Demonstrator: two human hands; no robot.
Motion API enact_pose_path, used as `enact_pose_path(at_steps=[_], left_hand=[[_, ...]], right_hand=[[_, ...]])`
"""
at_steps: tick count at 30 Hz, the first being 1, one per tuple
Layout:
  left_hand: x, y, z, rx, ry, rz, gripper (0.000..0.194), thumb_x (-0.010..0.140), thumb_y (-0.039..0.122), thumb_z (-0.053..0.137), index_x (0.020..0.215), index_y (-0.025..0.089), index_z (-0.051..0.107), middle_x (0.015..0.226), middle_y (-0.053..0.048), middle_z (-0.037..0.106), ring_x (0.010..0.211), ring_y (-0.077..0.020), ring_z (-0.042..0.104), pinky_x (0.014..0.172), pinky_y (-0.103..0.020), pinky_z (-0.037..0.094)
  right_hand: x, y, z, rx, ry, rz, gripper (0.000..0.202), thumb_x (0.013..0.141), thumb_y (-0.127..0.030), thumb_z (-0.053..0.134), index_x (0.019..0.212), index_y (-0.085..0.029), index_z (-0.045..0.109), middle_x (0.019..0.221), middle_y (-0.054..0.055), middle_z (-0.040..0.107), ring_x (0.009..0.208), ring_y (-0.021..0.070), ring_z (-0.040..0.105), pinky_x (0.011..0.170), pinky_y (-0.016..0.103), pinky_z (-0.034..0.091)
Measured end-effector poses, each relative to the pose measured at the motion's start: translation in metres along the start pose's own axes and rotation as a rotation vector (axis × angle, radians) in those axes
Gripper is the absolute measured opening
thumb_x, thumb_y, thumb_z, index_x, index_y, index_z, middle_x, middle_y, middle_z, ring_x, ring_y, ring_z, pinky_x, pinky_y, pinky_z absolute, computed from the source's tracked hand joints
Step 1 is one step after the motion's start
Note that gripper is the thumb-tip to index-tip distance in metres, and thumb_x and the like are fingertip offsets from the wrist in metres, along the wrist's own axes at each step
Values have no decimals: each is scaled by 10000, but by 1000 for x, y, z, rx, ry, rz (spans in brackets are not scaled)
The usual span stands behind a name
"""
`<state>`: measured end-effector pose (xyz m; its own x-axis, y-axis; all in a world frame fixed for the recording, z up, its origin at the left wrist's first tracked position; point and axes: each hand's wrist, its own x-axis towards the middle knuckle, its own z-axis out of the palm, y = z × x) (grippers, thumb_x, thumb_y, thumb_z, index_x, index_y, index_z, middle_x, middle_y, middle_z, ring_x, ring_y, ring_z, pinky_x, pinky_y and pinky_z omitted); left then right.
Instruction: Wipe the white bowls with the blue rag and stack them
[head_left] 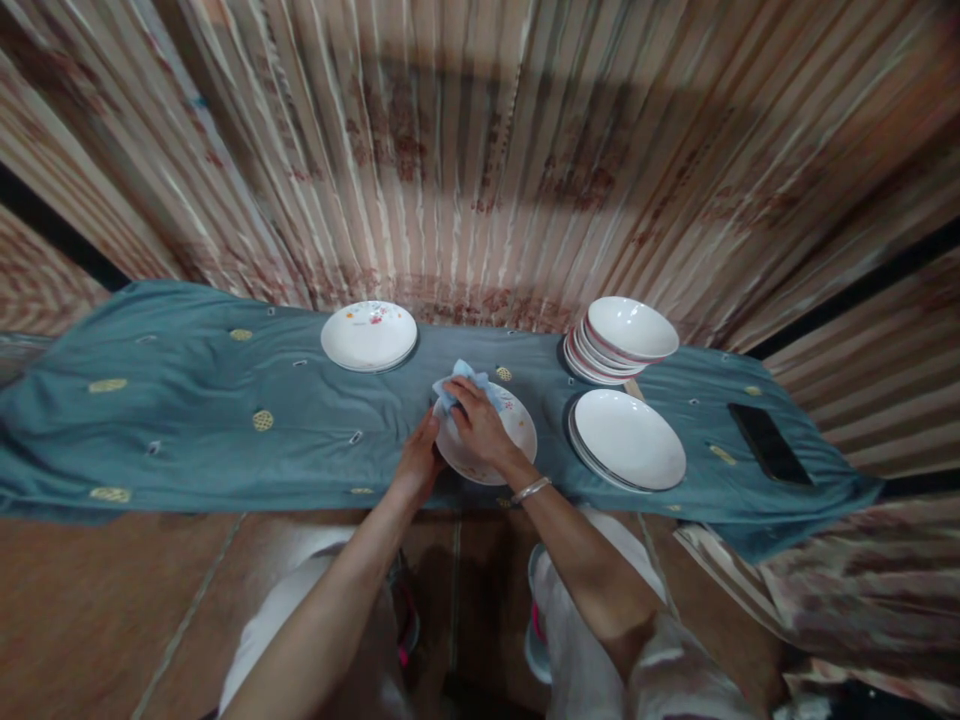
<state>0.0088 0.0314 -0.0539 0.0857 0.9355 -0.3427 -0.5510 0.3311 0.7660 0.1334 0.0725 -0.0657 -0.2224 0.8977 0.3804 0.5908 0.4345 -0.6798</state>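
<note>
A white plate (pixel 521 425) with a floral print lies at the middle of the cloth-covered table, near its front edge. My left hand (pixel 421 455) grips the plate's left rim, its fingers partly hidden beneath. Over the plate's upper left part, my right hand (pixel 474 415) presses a light blue cloth (pixel 459 372) against the surface. The cloth bunches out past the fingertips and the far rim. A bracelet circles my right wrist.
Stacked floral plates (pixel 367 338) stand at the back left. To the right are a stack of bowls (pixel 626 335) and, in front of it, stacked white plates (pixel 630 438). A black phone (pixel 769 443) lies farther right on the green tablecloth (pixel 195 420). Curtains (pixel 450 150) hang behind.
</note>
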Motion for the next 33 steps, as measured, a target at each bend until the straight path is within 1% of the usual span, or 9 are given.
enact_pose_path(at_steps=[5,9,12,17,23,25,28,30,33], left_hand=[[0,1,1,4,21,-19,405,840,327,638,1218,180,627,1270,-93,652,1134,-253,617,887,-345,530],[1,4,4,-13,63,-83,395,900,335,548,1234,129,594,1217,-124,667,1158,-251,598,934,-376,508],[0,9,8,-80,27,-144,428,953,411,434,1237,134,595,1182,-128,677,1165,-246,594,950,-376,497],[-4,17,11,-142,-25,-176,539,979,493,295,1239,135,604,1102,-127,699,1115,-253,623,925,-380,511],[-3,18,4,-160,-7,-177,544,873,602,486,1093,140,670,930,-96,720,942,-249,675,791,-330,551],[-3,18,4,-123,1,-148,521,867,592,505,1028,131,688,895,-92,723,904,-238,679,751,-307,549],[-1,16,7,-93,-59,-93,524,858,579,521,1024,114,696,921,-106,730,932,-252,671,759,-315,542],[2,13,7,-89,-88,-76,510,819,567,583,1027,115,697,942,-109,734,954,-268,665,772,-330,538],[5,9,4,-71,-61,-72,439,739,493,706,991,133,703,932,-92,739,912,-260,669,742,-319,533]], right_hand=[[-3,-11,2,86,-39,-59,397,886,-111,429,1238,-169,604,1370,97,539,1289,206,469,1150,382,334],[-3,-19,-1,125,-60,-64,388,871,-76,426,1190,-177,623,1327,94,568,1260,204,494,1135,393,347],[-5,-23,-3,152,-76,-69,366,873,-78,435,1171,-169,627,1304,101,579,1254,201,501,1132,389,347],[-12,-26,-5,245,-104,-64,324,854,-79,488,1106,-206,647,1286,78,588,1241,176,519,1113,379,372],[-26,-30,-17,357,-220,-95,254,784,-54,562,964,-191,677,1180,75,638,1143,172,588,1035,338,434],[-31,-30,-24,394,-278,-88,233,772,-52,566,924,-184,683,1131,71,652,1095,171,611,999,325,452],[-37,-27,-34,432,-374,-54,218,749,-45,572,872,-182,688,1066,51,673,1030,165,633,958,310,464],[-41,-24,-42,446,-441,-29,203,736,-44,581,841,-180,688,1035,39,683,999,162,638,940,302,465],[-47,-18,-56,429,-548,18,179,743,-62,587,835,-173,691,982,31,697,957,163,641,912,295,467]])
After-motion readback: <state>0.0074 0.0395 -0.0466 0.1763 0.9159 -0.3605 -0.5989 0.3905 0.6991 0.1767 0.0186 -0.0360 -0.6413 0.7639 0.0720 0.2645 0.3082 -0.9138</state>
